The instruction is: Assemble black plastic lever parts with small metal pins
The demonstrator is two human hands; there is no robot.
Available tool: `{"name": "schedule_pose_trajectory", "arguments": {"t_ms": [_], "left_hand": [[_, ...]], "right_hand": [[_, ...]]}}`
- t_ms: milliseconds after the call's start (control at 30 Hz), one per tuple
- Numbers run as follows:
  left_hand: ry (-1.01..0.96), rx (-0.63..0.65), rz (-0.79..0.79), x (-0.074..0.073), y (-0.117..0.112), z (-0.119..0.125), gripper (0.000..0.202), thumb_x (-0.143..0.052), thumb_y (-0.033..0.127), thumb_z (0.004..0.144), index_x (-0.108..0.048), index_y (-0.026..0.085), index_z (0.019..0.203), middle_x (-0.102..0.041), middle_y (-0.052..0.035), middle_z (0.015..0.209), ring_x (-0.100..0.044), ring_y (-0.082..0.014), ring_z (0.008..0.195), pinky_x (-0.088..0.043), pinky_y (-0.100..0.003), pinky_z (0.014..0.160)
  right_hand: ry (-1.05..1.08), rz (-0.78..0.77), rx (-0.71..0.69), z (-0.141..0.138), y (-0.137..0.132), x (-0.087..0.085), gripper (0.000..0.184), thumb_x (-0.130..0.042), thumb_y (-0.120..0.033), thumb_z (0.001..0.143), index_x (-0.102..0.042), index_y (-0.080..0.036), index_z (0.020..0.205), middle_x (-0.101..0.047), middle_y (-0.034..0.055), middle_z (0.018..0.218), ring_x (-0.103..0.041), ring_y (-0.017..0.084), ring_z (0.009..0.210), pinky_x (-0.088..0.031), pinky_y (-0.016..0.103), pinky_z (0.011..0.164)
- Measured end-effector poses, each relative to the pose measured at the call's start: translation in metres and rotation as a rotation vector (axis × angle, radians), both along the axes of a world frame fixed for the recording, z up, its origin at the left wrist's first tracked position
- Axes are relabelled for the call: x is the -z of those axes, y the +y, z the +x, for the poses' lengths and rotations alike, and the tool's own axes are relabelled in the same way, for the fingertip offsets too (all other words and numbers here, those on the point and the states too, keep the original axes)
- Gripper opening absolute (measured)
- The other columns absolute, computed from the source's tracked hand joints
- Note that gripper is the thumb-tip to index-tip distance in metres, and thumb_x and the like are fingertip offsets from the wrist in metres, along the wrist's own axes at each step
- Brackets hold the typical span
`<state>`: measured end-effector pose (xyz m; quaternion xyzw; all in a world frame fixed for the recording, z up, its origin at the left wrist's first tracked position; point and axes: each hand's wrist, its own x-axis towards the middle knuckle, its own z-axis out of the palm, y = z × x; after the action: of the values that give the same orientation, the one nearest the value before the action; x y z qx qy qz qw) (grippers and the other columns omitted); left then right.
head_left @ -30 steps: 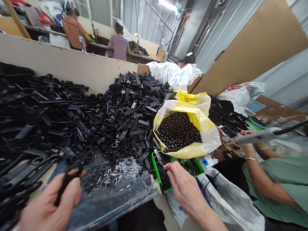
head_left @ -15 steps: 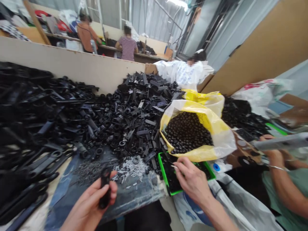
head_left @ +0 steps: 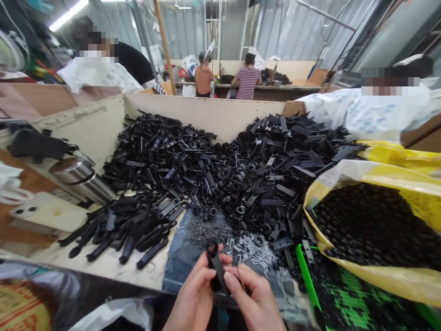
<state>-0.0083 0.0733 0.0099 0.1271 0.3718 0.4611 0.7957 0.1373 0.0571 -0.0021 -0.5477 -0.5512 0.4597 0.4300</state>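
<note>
My left hand (head_left: pixel 195 296) and my right hand (head_left: pixel 253 299) meet at the bottom centre, both closed round one long black plastic part with a ring end (head_left: pixel 215 264). The ring end sticks up above my fingers. My right fingers pinch beside the part, perhaps on something small that I cannot make out. Just beyond my hands lies a scatter of small silver pins (head_left: pixel 246 248) on a dark blue cloth (head_left: pixel 181 262). Behind it rises a big heap of black plastic parts (head_left: pixel 220 170).
A yellow bag of small black balls (head_left: pixel 375 225) sits at the right, above a green tray (head_left: pixel 306 280). At the left are a steel flask (head_left: pixel 82 181) and a white phone (head_left: pixel 44 211). A pale board wall (head_left: pixel 213 115) backs the heap. Other people work behind it.
My view swung left. My right hand left the green tray and came to my left hand, and both now grip the black part in front of me.
</note>
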Motion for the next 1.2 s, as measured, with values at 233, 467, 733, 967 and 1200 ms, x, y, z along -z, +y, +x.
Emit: {"name": "schedule_pose_trajectory", "arguments": {"t_ms": [233, 467, 733, 967, 1200], "left_hand": [[0.008, -0.091, 0.037, 0.006, -0.004, 0.002, 0.03, -0.073, 0.028, 0.082, -0.077, 0.025, 0.112, -0.077, -0.0059, 0.11, -0.063, -0.0237, 0.111, -0.041, -0.035, 0.103], [0.037, -0.091, 0.012, 0.005, -0.004, 0.006, 0.036, -0.081, 0.038, 0.078, -0.077, 0.023, 0.111, -0.077, -0.0071, 0.106, -0.065, -0.0245, 0.108, -0.043, -0.036, 0.103], [0.241, -0.068, 0.045, 0.007, -0.009, 0.016, 0.038, -0.08, 0.045, 0.079, -0.074, 0.021, 0.108, -0.078, -0.0098, 0.104, -0.067, -0.0302, 0.111, -0.047, -0.043, 0.103], [0.471, 0.174, 0.175, 0.006, -0.003, 0.0, 0.039, -0.069, 0.048, 0.088, -0.07, 0.018, 0.113, -0.076, -0.0083, 0.09, -0.068, -0.0185, 0.074, -0.055, -0.024, 0.061], [0.537, 0.405, 0.224, -0.018, -0.018, -0.017, 0.048, -0.07, 0.049, 0.086, -0.069, 0.022, 0.126, -0.073, -0.0069, 0.08, -0.06, -0.0136, 0.054, -0.044, -0.019, 0.042]], "right_hand": [[0.037, -0.044, 0.035, -0.008, -0.002, 0.007, 0.037, -0.063, -0.051, 0.093, -0.079, -0.02, 0.082, -0.066, 0.0045, 0.075, -0.062, 0.019, 0.07, -0.05, 0.026, 0.066], [0.12, -0.08, 0.119, -0.009, -0.002, 0.011, 0.032, -0.07, -0.052, 0.086, -0.082, -0.022, 0.086, -0.067, 0.0039, 0.071, -0.066, 0.02, 0.071, -0.055, 0.026, 0.068], [0.334, -0.21, 0.223, -0.016, -0.005, 0.016, 0.037, -0.076, -0.054, 0.081, -0.059, -0.023, 0.093, -0.073, 0.0045, 0.089, -0.06, 0.015, 0.065, -0.05, 0.024, 0.06], [-0.001, -0.239, 0.065, 0.004, 0.0, -0.002, 0.031, -0.066, -0.051, 0.089, -0.067, -0.02, 0.087, -0.056, -0.0041, 0.061, -0.054, 0.014, 0.057, -0.044, 0.023, 0.055], [0.361, -0.358, -0.333, 0.006, 0.02, -0.019, 0.033, -0.074, -0.049, 0.082, -0.059, -0.019, 0.081, -0.057, -0.0058, 0.063, -0.052, 0.008, 0.045, -0.035, 0.018, 0.044]]}}
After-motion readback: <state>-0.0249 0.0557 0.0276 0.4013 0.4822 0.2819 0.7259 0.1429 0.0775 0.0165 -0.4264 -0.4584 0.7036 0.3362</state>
